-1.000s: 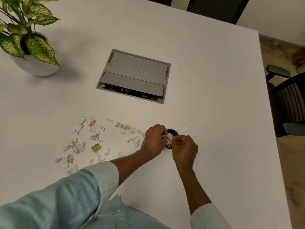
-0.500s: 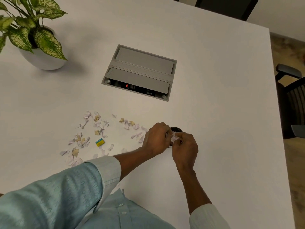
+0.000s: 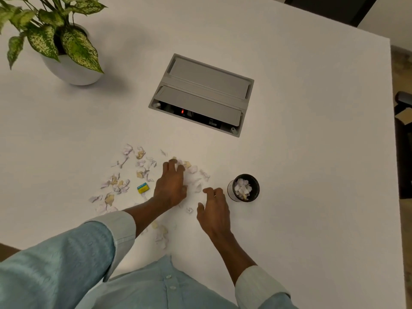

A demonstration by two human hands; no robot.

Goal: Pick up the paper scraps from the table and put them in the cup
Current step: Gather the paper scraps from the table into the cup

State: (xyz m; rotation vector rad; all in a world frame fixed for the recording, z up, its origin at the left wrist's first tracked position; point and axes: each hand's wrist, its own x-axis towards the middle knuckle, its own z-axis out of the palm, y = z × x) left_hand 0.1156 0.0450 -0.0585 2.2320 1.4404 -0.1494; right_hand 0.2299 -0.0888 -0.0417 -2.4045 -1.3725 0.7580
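Several white and tan paper scraps (image 3: 121, 184) lie scattered on the white table (image 3: 312, 152), with more near the front edge (image 3: 161, 236). A small black cup (image 3: 243, 187) stands upright to the right, holding several scraps. My left hand (image 3: 170, 186) rests palm down on the scraps left of the cup, fingers spread over them. My right hand (image 3: 213, 208) hovers just left of the cup, fingers loosely apart, with nothing visible in it. One small scrap (image 3: 189, 210) lies between the two hands.
A yellow and blue eraser (image 3: 142, 188) lies among the scraps. A grey recessed power box (image 3: 200, 94) sits in the table's middle. A potted plant (image 3: 66, 52) stands at the far left. A dark chair (image 3: 403, 139) is beyond the table's right edge.
Both hands were together over the cup, dropping scraps in. They have since left it: the left hand moved left onto the scraps, the right drew back beside the cup.
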